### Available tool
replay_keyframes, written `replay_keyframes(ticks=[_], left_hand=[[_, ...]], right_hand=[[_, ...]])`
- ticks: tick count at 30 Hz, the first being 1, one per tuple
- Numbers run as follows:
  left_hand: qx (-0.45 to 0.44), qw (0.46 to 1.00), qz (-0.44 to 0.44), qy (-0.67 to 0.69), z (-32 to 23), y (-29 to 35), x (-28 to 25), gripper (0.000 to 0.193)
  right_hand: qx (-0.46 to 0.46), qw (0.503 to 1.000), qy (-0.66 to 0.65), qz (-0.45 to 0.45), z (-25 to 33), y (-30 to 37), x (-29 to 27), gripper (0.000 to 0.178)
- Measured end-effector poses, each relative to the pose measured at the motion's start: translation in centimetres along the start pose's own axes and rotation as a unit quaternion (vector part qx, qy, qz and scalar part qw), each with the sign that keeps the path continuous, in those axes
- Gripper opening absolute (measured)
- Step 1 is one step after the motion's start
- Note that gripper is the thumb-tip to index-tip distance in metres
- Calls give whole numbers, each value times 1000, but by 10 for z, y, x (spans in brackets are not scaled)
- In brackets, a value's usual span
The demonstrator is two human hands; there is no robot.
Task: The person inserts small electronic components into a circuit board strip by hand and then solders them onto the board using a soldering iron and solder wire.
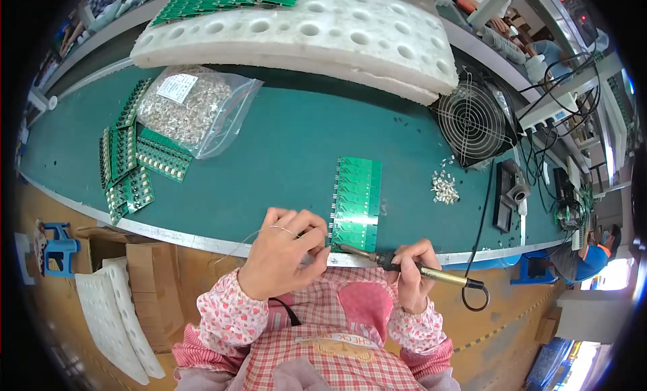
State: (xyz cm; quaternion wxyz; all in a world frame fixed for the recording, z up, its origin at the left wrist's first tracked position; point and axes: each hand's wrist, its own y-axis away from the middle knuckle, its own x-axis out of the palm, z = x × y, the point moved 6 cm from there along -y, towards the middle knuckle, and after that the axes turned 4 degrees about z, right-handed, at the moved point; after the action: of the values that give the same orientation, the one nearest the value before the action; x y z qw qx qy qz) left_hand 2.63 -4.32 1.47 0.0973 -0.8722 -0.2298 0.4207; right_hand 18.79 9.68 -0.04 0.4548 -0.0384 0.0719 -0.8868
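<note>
A green circuit board panel [357,195] lies at the front edge of the bench, its row of pins along the left side. My right hand [412,273] is closed around a soldering iron [441,276], whose tip reaches the panel's near left corner. Left of that corner, my left hand [286,249] has its fingers curled together on a thin solder wire [232,254], which trails off to the left. The wire's end near the iron tip is hidden by my fingers.
Populated circuit boards [125,158] are piled at the left beside a clear bag of small metal parts [185,108]. White foam [290,44] holding green boards stands at the back. A fan [475,118], loose metal parts [445,187] and an iron stand [510,194] are at right.
</note>
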Motion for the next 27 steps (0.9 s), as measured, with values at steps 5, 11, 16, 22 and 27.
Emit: replay_keyframes(ticks=[5,11,16,22,27], left_hand=[[-3,1000,-22,18,1,2,-3,14],[-60,994,-56,77,8,7,-12,15],[-71,982,-124,124,14,12,-20,13],[-139,962,-200,119,27,26,-46,12],[-197,961,-188,-48,23,32,-58,15]], right_hand=[[-28,999,-16,-28,0,4,-7,12],[-39,989,34,-140,5,2,-13,10],[-130,929,340,-70,20,-9,29,31],[-136,961,221,93,30,-21,75,39],[-163,896,411,-40,32,-57,43,32]])
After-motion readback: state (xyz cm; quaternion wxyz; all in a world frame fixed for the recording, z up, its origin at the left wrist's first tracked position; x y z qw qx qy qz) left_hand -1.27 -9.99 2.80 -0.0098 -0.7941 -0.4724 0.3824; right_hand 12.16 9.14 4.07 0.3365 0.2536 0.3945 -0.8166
